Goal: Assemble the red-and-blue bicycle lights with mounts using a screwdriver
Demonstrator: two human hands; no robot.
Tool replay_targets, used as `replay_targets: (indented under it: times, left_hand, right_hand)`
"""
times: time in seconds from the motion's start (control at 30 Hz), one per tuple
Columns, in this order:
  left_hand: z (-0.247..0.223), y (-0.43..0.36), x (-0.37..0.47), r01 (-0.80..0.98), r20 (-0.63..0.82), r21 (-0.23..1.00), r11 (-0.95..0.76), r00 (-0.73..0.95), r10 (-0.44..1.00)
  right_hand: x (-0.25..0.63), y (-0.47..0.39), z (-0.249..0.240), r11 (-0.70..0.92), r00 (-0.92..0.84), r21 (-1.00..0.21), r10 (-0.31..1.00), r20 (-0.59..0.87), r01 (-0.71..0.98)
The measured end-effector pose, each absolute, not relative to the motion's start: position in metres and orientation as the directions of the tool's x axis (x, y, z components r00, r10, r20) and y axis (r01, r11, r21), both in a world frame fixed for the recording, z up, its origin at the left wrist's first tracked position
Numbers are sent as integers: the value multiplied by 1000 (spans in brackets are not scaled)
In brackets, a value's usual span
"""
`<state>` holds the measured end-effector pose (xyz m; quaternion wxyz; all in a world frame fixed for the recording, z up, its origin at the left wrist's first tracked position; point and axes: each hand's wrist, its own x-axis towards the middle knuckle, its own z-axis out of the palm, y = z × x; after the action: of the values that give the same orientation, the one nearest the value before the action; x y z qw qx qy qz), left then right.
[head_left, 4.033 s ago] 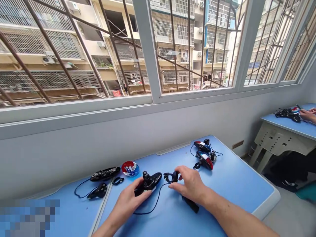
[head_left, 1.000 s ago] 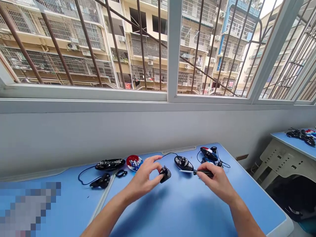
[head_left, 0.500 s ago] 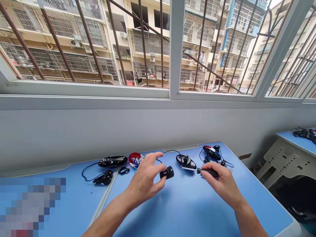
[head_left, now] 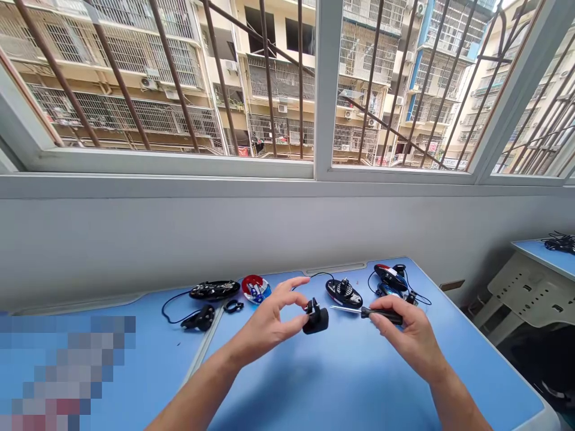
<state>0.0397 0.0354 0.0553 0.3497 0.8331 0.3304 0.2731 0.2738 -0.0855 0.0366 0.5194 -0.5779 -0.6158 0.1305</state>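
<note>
A small black part [head_left: 316,318] is pinched between the thumb and fingers of my left hand [head_left: 274,317], held above the blue table. My right hand [head_left: 411,332] grips a screwdriver [head_left: 384,315] by its dark handle, its metal shaft pointing left toward the black part without touching it. Behind the shaft lies an oval black device [head_left: 344,293] with a knob-like piece on top. A red and white round dish [head_left: 255,289] with small items in it sits behind my left hand.
A long black device [head_left: 214,290], a cabled black part [head_left: 199,318] and a black ring [head_left: 233,306] lie at the left. Red and blue devices with cables [head_left: 390,277] lie at the back right. Behind the blue table [head_left: 350,383] are a wall and barred windows.
The black part in my left hand has turned, and a small bracket-like piece now shows on top. The screwdriver's shaft stands out more fully. The view has shifted slightly.
</note>
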Motion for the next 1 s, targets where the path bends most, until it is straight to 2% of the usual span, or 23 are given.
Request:
replay_targets:
  times: [0.23, 0.43, 0.6, 1.0]
  left_hand:
    - [55, 32, 44, 302, 158, 831, -467, 678, 718]
    - [52, 30, 46, 171, 127, 910, -379, 753, 645]
    - [48, 28, 48, 221, 65, 912, -346, 755, 652]
    - [48, 30, 52, 275, 67, 913, -300, 624, 779]
  right_hand:
    - [268, -85, 37, 336, 182, -741, 834, 521, 581]
    - [267, -85, 36, 356, 179, -736, 824, 538, 576]
    - [268, -85, 35, 365, 166, -726, 821, 547, 583]
    - [269, -82, 30, 363, 153, -718, 825, 543, 593]
